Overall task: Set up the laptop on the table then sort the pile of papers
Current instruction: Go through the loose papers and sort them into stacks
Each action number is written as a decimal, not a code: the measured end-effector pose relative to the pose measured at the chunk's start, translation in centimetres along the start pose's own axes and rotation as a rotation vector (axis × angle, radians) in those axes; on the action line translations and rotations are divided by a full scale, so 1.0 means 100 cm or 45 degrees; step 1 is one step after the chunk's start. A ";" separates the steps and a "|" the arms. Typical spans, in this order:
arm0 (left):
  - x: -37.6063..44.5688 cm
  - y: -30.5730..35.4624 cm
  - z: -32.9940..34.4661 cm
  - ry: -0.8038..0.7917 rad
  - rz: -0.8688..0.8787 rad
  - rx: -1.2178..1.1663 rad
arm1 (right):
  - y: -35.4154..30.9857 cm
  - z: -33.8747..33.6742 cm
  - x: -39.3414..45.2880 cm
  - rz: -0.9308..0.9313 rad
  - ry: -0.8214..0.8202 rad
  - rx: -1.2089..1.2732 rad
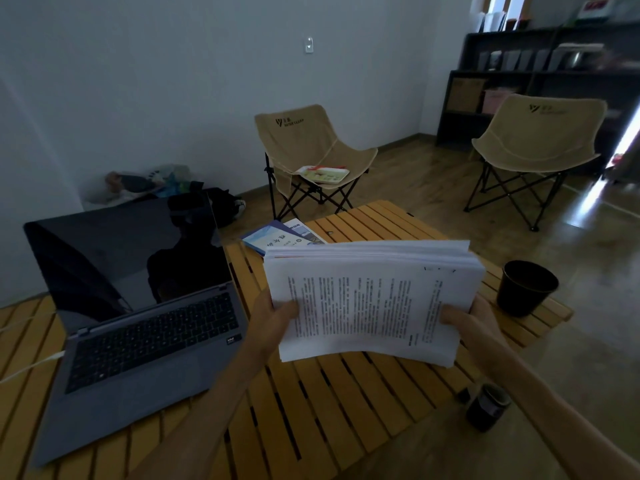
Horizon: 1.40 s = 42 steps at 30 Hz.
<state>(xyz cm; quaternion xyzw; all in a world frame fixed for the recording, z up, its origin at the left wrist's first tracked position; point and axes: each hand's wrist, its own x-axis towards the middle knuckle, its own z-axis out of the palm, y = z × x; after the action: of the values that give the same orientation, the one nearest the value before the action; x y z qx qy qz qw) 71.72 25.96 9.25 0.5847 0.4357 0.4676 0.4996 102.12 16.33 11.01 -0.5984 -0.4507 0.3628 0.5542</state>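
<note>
A thick pile of printed white papers (370,299) is held up above the slatted wooden table (311,410), its text running sideways. My left hand (273,317) grips the pile's left edge with the thumb on top. My right hand (467,318) grips the right edge the same way. A grey laptop (138,327) stands open on the left of the table, its screen dark and reflective, its keyboard facing me. A white cable (31,368) runs off its left side.
Blue booklets (277,237) lie on the table behind the papers. A black cup (526,287) stands at the table's right edge. A small dark jar (486,407) sits on the floor at right. Two beige folding chairs (311,157) (533,143) stand beyond, near dark shelving (519,74).
</note>
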 end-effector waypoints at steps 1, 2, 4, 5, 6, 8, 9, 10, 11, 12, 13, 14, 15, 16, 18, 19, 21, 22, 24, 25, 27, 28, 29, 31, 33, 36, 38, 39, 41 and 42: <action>-0.002 -0.005 0.000 -0.010 -0.012 0.000 | 0.009 0.001 -0.004 0.053 -0.012 0.006; -0.002 -0.008 -0.001 -0.020 -0.016 -0.004 | 0.016 0.001 -0.007 0.097 -0.022 0.006; 0.000 -0.010 -0.003 -0.043 -0.028 0.002 | 0.020 0.000 -0.011 0.117 -0.039 -0.005; 0.001 -0.010 -0.004 -0.052 -0.036 0.017 | 0.016 -0.001 -0.011 0.098 -0.042 -0.013; 0.002 -0.010 -0.004 -0.060 -0.040 0.035 | 0.007 -0.003 -0.011 0.066 -0.027 -0.016; 0.004 -0.012 -0.004 -0.047 -0.042 0.073 | -0.022 -0.008 -0.007 -0.055 0.057 -0.053; 0.004 -0.013 -0.003 -0.033 -0.041 0.080 | -0.041 -0.010 -0.005 -0.146 0.139 -0.145; 0.004 -0.014 -0.003 -0.025 -0.039 0.078 | -0.063 -0.010 -0.004 -0.258 0.249 -0.319; 0.004 -0.015 -0.003 -0.020 -0.040 0.068 | -0.088 -0.006 -0.005 -0.390 0.348 -0.580; 0.004 -0.016 -0.003 -0.019 -0.040 0.060 | -0.108 0.002 -0.007 -0.523 0.393 -0.892; 0.004 -0.016 -0.003 -0.018 -0.042 0.055 | -0.125 0.016 -0.010 -0.622 0.358 -1.197; 0.004 -0.016 -0.003 -0.019 -0.041 0.050 | -0.135 0.031 -0.011 -0.649 0.235 -1.428; 0.004 -0.016 -0.003 -0.022 -0.036 0.044 | -0.139 0.048 -0.011 -0.638 0.062 -1.572; 0.004 -0.016 -0.003 -0.028 -0.030 0.044 | -0.135 0.062 -0.009 -0.601 -0.121 -1.663; 0.004 -0.017 -0.003 -0.038 -0.032 0.059 | -0.122 0.080 -0.001 -0.565 -0.343 -1.786; 0.004 -0.017 -0.003 -0.042 -0.036 0.067 | -0.118 0.082 0.002 -0.551 -0.356 -1.791; 0.006 -0.018 -0.004 -0.049 -0.030 0.067 | -0.116 0.080 0.011 -0.551 -0.286 -1.752; 0.007 -0.021 -0.004 -0.049 -0.028 0.063 | -0.117 0.079 0.014 -0.559 -0.294 -1.771; 0.007 -0.029 -0.004 -0.058 -0.028 0.054 | -0.114 0.080 0.014 -0.558 -0.346 -1.798; 0.007 -0.033 -0.003 -0.057 -0.019 0.045 | -0.113 0.080 0.015 -0.574 -0.343 -1.775; 0.007 -0.040 -0.003 -0.049 -0.023 0.050 | -0.112 0.078 0.017 -0.555 -0.353 -1.748; 0.008 -0.041 -0.002 -0.048 -0.028 0.054 | -0.113 0.077 0.020 -0.536 -0.376 -1.756; 0.009 -0.043 -0.002 -0.051 -0.027 0.059 | -0.116 0.076 0.024 -0.518 -0.415 -1.769; 0.010 -0.042 -0.001 -0.049 -0.029 0.077 | -0.122 0.078 0.031 -0.456 -0.546 -1.784; 0.010 -0.037 0.001 -0.033 -0.056 0.101 | -0.128 0.078 0.036 -0.418 -0.651 -1.735; 0.011 0.001 -0.004 -0.015 0.011 0.142 | -0.139 0.059 0.039 -0.411 -0.642 -1.541; 0.019 0.038 -0.017 0.025 0.133 0.200 | -0.147 0.036 0.038 -0.382 -0.533 -1.271; 0.026 0.053 -0.026 0.081 0.189 0.199 | -0.149 0.023 0.036 -0.356 -0.469 -1.076; 0.036 0.077 -0.038 0.116 0.220 0.076 | -0.144 0.001 0.029 -0.309 -0.352 -0.668; 0.036 0.086 -0.036 0.062 0.188 -0.008 | -0.138 -0.007 0.024 -0.293 -0.313 -0.504</action>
<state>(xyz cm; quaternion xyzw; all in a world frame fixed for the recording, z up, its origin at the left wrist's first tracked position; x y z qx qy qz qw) 69.21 29.03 18.39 0.6022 0.4018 0.5186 0.4549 101.64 18.04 24.96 -0.5915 -0.6420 0.2721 0.4049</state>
